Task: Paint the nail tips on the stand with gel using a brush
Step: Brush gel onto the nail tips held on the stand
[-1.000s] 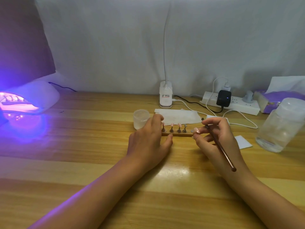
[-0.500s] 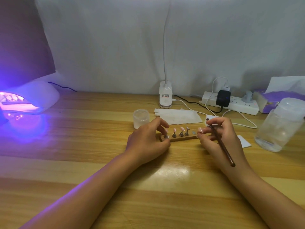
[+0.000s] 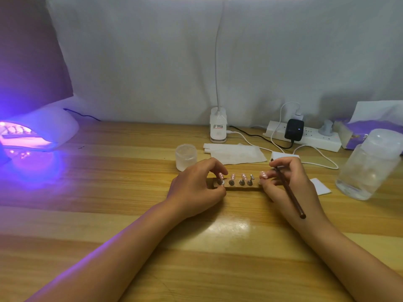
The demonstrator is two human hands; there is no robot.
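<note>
Pulled nearer since earlier, stand [image 3: 237,188] is gripped by left hand [image 3: 196,188]; right hand [image 3: 290,184] pinches brush [image 3: 289,190] and one tip [image 3: 263,174]. Repositioning step; next, load gel.

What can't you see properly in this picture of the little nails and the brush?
All in the head view:
- Brush: its bristle end is hidden behind the right hand.
- Wooden stand: its left end is covered by the left hand, its right end by the right hand.
- Nail tips: too small to tell if gel is on them.
- Clear jar: cut off by the right edge.
- Lamp: its head is cut off at the top.
</note>
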